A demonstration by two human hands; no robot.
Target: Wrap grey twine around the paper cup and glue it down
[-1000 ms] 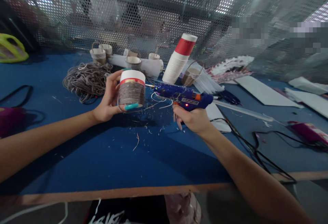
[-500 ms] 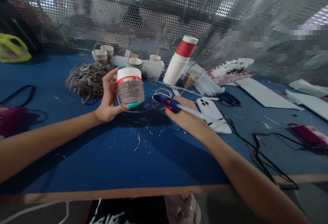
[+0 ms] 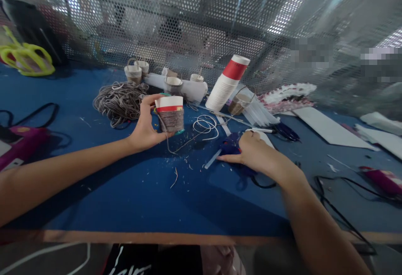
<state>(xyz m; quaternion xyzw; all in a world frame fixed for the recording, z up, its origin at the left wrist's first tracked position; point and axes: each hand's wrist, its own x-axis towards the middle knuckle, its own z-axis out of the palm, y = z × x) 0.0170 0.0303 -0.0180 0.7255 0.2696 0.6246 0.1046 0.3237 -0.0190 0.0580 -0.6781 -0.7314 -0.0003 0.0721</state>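
A paper cup, white and red with grey-brown cord wound round its lower part, is held above the table in my left hand. The thumb is under the cup and the fingers are at its far side. A loose tail of the cord hangs from the cup down to the table. Low over the table to the right, my right hand grips a blue hot glue gun, partly hidden by the hand. A translucent glue stick sticks out of it toward the lower left.
Behind the cup lies a heap of grey cord. A leaning stack of paper cups and several small cord-handled baskets stand farther back. Thin white cord lies coiled mid-table. At the right are a white board and black cables.
My right hand has moved away from the cup, down and to the right, turning the glue gun so its stick points left. The cup has turned slightly in my left hand; the view has shifted.
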